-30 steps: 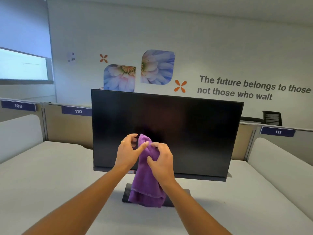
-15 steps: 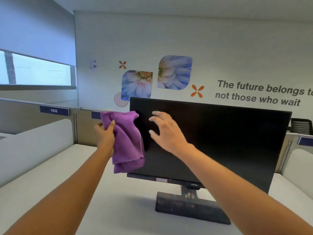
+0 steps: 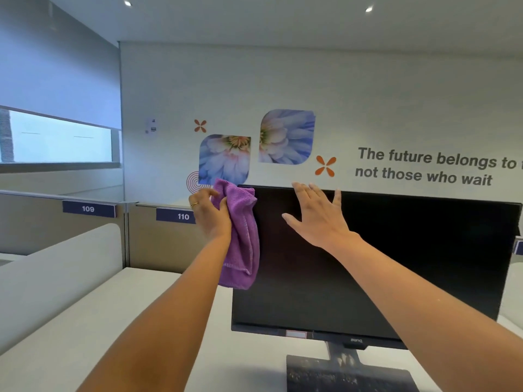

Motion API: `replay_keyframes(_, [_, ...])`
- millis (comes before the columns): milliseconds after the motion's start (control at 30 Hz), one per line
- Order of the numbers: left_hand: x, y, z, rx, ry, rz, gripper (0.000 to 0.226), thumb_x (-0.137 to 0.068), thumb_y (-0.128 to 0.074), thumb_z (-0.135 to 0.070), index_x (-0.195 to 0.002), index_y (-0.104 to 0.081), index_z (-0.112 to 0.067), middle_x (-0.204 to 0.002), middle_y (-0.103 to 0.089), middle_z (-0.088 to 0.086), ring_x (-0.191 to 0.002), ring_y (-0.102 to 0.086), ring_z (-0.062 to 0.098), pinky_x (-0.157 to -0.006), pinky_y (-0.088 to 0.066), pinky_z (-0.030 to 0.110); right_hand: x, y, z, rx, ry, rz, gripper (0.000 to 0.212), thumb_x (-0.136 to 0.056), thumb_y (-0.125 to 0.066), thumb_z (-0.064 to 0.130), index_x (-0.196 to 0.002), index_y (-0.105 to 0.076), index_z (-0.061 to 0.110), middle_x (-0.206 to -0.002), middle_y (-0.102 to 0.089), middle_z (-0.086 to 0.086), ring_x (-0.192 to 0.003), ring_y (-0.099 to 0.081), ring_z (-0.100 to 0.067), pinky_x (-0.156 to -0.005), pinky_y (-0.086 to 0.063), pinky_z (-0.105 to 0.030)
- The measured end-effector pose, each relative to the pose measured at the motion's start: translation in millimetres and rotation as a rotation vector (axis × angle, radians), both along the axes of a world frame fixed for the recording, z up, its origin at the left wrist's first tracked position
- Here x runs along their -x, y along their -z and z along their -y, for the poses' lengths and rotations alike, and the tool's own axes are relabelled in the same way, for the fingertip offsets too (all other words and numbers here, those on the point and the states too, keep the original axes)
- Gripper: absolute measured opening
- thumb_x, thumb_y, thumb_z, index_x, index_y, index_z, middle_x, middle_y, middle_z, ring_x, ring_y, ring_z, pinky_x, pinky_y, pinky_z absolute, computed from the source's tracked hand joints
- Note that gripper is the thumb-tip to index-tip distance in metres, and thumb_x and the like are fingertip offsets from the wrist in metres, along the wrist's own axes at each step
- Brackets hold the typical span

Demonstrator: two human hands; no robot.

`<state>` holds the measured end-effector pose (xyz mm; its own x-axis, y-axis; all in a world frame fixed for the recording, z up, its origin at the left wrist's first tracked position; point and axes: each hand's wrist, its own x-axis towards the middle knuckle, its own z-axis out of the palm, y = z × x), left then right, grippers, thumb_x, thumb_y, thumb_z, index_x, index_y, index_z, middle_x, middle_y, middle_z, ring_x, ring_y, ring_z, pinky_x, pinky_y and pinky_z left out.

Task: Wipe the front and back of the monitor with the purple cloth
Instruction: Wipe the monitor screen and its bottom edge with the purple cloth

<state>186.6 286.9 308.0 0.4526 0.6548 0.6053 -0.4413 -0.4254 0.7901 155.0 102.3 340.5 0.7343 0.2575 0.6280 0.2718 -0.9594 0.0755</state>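
Note:
A black monitor [image 3: 396, 264] with a dark screen stands on its base [image 3: 348, 374] on the white desk, facing me. My left hand [image 3: 210, 215] grips the purple cloth [image 3: 240, 236] at the monitor's upper left corner; the cloth hangs down over the left edge of the screen. To the right of it, my right hand [image 3: 317, 216] is spread flat with straight fingers at the top of the screen, fingertips reaching the upper edge. The monitor's back is hidden.
The white desk [image 3: 99, 321] runs left and in front of the monitor. Low beige partitions [image 3: 158, 241] labelled 109 and 110 stand behind it, with a rounded white divider [image 3: 56, 267] on the left. A decorated wall lies beyond.
My left hand took the cloth alone and carried it up to the monitor's upper left corner. My right hand let go, spread open and rose to the screen's top edge.

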Motion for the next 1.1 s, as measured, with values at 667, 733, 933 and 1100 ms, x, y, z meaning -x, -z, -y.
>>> replay_keyframes(667, [1,91,23,-0.265,0.361,-0.003,0.046,-0.1,-0.034,-0.024,-0.139,-0.015,-0.04,-0.129,-0.044,-0.016,-0.11,-0.045,-0.005,-0.098,-0.035,0.018,-3,11,-8,-0.089,-0.004,0.004,0.079,-0.087,-0.05,0.052,-0.148,-0.012,0.019,-0.155,-0.013,-0.001,-0.143,-0.005,-0.018,-0.112,-0.016,-0.051])
replay_keyframes(733, [11,116,26,-0.093,0.485,-0.033,0.037,-0.102,-0.027,-0.028,-0.131,-0.023,-0.05,-0.118,-0.047,-0.029,-0.105,-0.05,-0.009,-0.092,-0.038,0.007,-3,13,-8,-0.087,-0.006,0.01,0.079,-0.087,-0.05,0.052,-0.148,-0.012,0.019,-0.155,-0.013,0.0,-0.144,-0.005,-0.018,-0.112,-0.016,-0.051])
replay_keyframes(933, [31,186,31,0.139,0.556,-0.29,0.045,-0.097,-0.022,-0.047,-0.134,-0.044,-0.031,-0.121,-0.059,-0.007,-0.106,-0.056,0.012,-0.091,-0.04,0.022,-6,18,-7,-0.072,-0.001,0.004,0.079,-0.089,-0.047,0.052,-0.149,-0.007,0.019,-0.157,-0.005,0.0,-0.144,0.002,-0.018,-0.113,-0.011,-0.052])
replay_keyframes(1100, [41,226,22,-0.025,0.451,-0.603,0.043,-0.1,-0.022,-0.042,-0.133,-0.044,-0.025,-0.12,-0.056,0.004,-0.095,-0.049,0.016,-0.088,-0.038,0.031,-4,23,-5,-0.079,-0.003,0.009,0.074,-0.091,-0.046,0.049,-0.149,-0.009,0.021,-0.157,0.001,0.002,-0.144,0.007,-0.016,-0.112,-0.006,-0.053])
